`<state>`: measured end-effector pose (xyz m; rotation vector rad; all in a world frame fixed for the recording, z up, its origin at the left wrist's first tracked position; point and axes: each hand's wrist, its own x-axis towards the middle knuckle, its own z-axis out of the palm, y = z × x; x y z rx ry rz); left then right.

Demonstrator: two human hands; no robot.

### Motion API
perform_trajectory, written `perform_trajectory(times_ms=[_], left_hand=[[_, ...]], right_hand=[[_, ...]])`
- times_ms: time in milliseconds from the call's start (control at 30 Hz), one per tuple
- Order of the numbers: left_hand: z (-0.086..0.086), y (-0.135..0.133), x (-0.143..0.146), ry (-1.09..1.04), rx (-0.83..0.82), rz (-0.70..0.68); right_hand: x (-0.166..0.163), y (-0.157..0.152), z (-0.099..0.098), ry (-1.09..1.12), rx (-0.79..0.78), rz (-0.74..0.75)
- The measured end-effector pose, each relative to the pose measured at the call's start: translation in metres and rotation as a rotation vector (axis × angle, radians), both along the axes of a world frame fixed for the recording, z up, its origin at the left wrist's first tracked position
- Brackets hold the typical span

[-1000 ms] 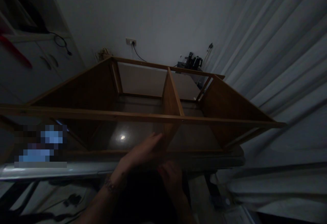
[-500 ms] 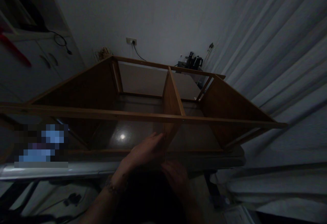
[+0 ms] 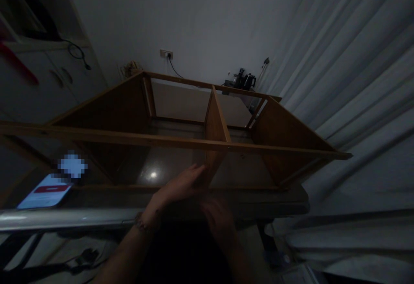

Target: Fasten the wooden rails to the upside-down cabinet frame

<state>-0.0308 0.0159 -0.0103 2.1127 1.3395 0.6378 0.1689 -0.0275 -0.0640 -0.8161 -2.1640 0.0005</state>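
A brown wooden shelf frame (image 3: pixel 181 140) lies on its side on the table, with a middle panel (image 3: pixel 216 122) across it. My left hand (image 3: pixel 183 184) reaches to the near lower part of that panel. Its fingers are stretched out, and their tips touch or nearly touch the panel's left face. My right hand (image 3: pixel 220 219) is just below the near lower rail, under the panel's end. Its fingers are bent and close together, dim and smeared; whatever they hold, if anything, is hidden in shadow.
A lit phone (image 3: pixel 48 191) lies at the left on the table, whose pale front edge (image 3: pixel 80 218) runs below the frame. White curtains (image 3: pixel 355 102) hang close on the right. A black kettle (image 3: pixel 249 81) stands behind the frame, near a wall socket (image 3: pixel 166 54).
The frame's near upper rail sits slightly higher and further left in view. My right hand's fingers have shifted a little up and left. The left hand stays at the middle panel.
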Motion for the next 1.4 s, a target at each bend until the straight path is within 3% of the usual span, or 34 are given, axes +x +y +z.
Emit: perform_trajectory(times_ms=[267,500,800,1100,1267,1400], left_hand=[[0.001,-0.003,0.001,0.080,0.034,0.035],[-0.002,-0.006,0.003,0.097,0.015,0.064],[0.000,-0.007,0.003,0.044,-0.005,0.054],[0.003,-0.008,0.003,0.043,-0.023,0.064],[0.004,-0.007,0.003,0.030,-0.051,0.059],[0.003,-0.006,0.001,0.002,-0.056,0.045]], right_hand=[[-0.001,-0.003,-0.007,0.009,-0.046,-0.043],[-0.019,-0.018,-0.007,0.278,-0.151,-0.172],[-0.023,-0.023,-0.018,0.449,-0.308,-0.271],[-0.007,-0.018,-0.021,0.285,-0.145,-0.242],[0.005,-0.011,-0.028,0.138,0.076,-0.190],[0.006,-0.011,-0.030,0.087,0.116,-0.155]])
